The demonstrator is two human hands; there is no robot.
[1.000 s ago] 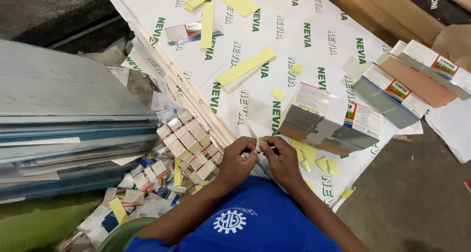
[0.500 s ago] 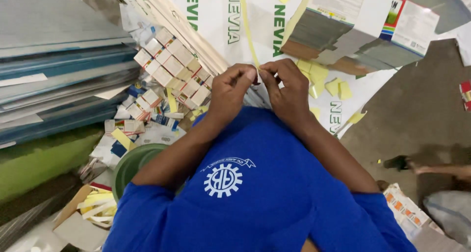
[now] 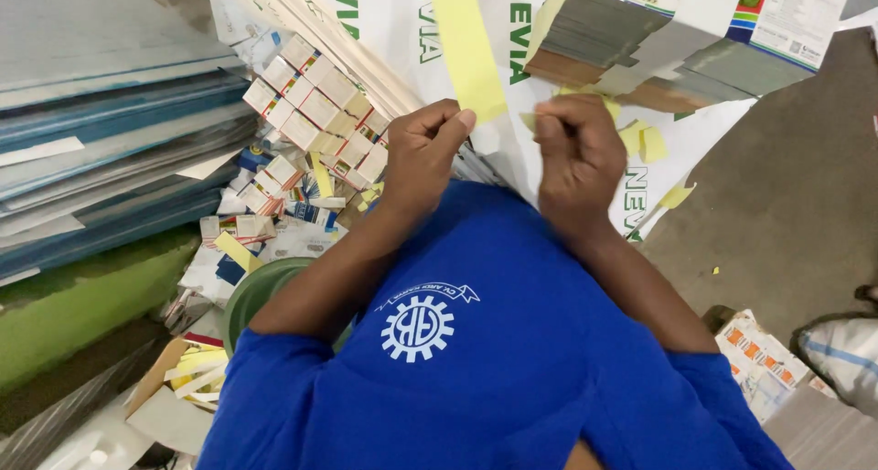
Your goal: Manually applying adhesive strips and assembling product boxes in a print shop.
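My left hand (image 3: pixel 422 154) pinches the lower end of a long yellow paper strip (image 3: pixel 465 45), which runs up over the white printed sheet (image 3: pixel 389 31). My right hand (image 3: pixel 576 145) is closed just to its right, with a small yellow scrap (image 3: pixel 528 121) showing at its fingertips. The two hands are a short gap apart, in front of my blue shirt. More yellow scraps (image 3: pixel 645 143) lie on the sheet beside my right hand.
A stack of flat grey carton blanks (image 3: pixel 631 31) lies beyond my right hand. Rows of small white boxes (image 3: pixel 315 109) sit left of my left hand, by stacked blue-grey sheets (image 3: pixel 101 104). A green bucket (image 3: pixel 261 287) and a cardboard box of yellow strips (image 3: pixel 187 379) are lower left.
My hands, joined on one small piece before, have pulled apart, and a long yellow strip now stands up from my left fingers. The view has tilted further down and closer.
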